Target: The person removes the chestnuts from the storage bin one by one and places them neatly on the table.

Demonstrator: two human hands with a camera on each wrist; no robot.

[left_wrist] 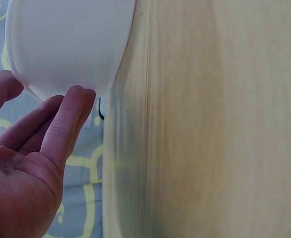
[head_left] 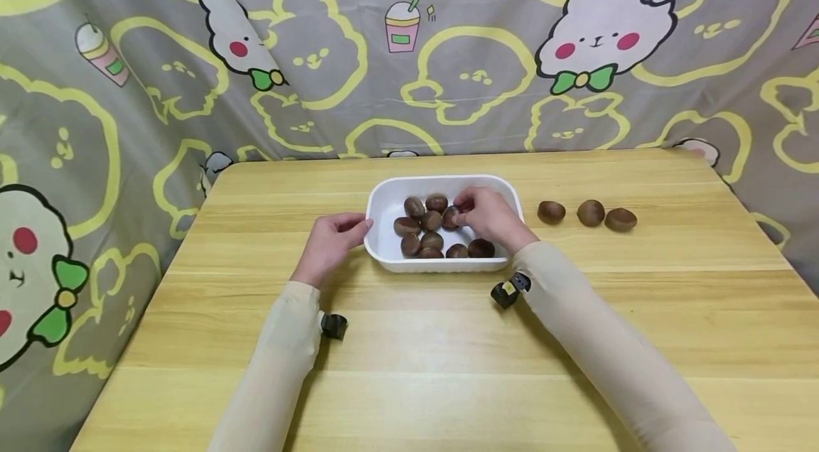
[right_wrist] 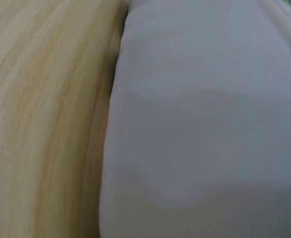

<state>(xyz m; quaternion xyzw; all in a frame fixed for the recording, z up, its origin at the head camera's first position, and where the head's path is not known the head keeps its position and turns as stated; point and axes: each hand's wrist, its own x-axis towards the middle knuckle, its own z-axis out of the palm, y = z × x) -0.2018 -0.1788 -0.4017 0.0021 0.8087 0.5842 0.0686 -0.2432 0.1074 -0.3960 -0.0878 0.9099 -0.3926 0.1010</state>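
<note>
A white dish (head_left: pixel 441 266) with rounded corners stands on the table and holds several brown chestnuts (head_left: pixel 431 221). At its left end is my left hand (head_left: pixel 329 242), thumb at the rim and fingers against the outer wall. The left wrist view shows this hand (left_wrist: pixel 31 158) holding the end of the white dish (left_wrist: pixel 76 44), fingers only slightly bent. My right hand (head_left: pixel 489 214) reaches over the right side into the dish and pinches a chestnut (head_left: pixel 451 218) among the others. The right wrist view is filled by the dish's outer wall (right_wrist: pixel 200 114); the right hand is hidden there.
Three more chestnuts lie in a loose row on the table right of the dish: one nearer (head_left: pixel 552 212), a middle one (head_left: pixel 591 212) and an outer one (head_left: pixel 621 219). A patterned curtain (head_left: pixel 473 82) hangs behind the wooden table (head_left: pixel 409 367).
</note>
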